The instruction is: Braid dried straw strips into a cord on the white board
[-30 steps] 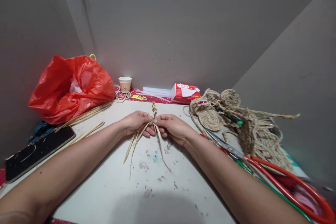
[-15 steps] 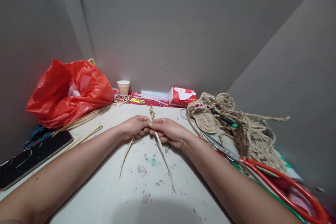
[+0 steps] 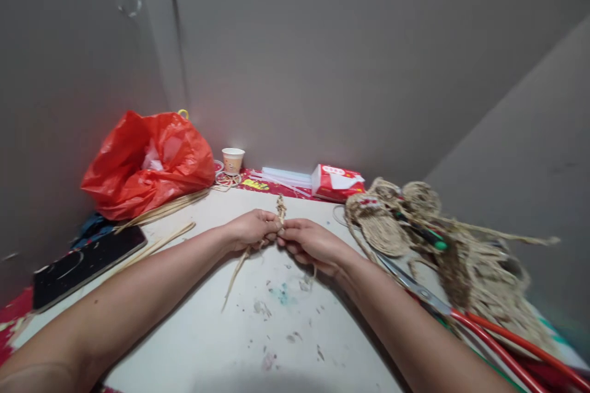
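Note:
Both hands meet over the middle of the white board, pinching a small braid of pale straw-like strands (image 3: 281,206). Its knotted end points up and away from me between the fingertips. My left hand (image 3: 253,228) is closed on the braid from the left, and a loose strand (image 3: 236,279) hangs below it toward me. From the right, my right hand (image 3: 311,242) grips it with thumb and forefinger together. A short strand end shows under the right palm; the rest of that strand is hidden by the hand.
At left are a red plastic bag (image 3: 152,166), straw bundles (image 3: 161,212) and a black phone (image 3: 90,267). A paper cup (image 3: 233,161) and red tissue pack (image 3: 338,182) stand behind. Coiled rope pieces (image 3: 382,230) and red-handled scissors (image 3: 428,298) lie at right. Grey walls enclose the back.
The view has turned slightly left, so everything sits further right. The long strand that hung below my right hand is now mostly out of sight. Both hands still hold the braid.

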Available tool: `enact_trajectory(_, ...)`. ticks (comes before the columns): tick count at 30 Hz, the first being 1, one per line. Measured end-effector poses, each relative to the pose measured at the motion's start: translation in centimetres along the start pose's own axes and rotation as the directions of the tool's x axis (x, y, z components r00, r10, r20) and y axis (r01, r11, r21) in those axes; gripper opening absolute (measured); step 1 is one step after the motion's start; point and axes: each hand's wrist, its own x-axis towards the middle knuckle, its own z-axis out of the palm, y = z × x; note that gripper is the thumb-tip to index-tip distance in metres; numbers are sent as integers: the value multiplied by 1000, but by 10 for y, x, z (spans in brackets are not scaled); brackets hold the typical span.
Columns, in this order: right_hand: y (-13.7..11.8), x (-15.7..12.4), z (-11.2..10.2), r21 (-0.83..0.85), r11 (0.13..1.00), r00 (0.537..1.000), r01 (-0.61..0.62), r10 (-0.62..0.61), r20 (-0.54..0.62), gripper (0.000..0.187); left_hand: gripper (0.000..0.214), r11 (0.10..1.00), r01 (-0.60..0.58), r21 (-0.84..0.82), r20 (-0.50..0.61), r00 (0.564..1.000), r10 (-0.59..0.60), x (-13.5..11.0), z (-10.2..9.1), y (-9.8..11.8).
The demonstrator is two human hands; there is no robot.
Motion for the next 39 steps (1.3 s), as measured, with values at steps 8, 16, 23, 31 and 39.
enact_trajectory(8,0,1,-4,-116,993,999,-32,29,-25,23,21,999,-18,48,21,1000,17,-2,-6,0)
enact_trajectory(16,3,4,-8,-52,997,997,-61,59,-39,31,19,991,-49,126,108,994,36,-2,-13,0)
enact_trajectory(23,6,7,0,-4,999,992,-35,35,-122,34,25,644,-184,743,53,975,218,-8,-17,12)
enact_trajectory(31,10,4,13,107,994,973,31,-6,-229,33,23,234,-55,971,-26,944,330,-31,18,17)
enact_trajectory(39,10,3,13,214,977,978,20,26,-209,30,28,-135,-166,977,192,959,210,-52,57,-4)
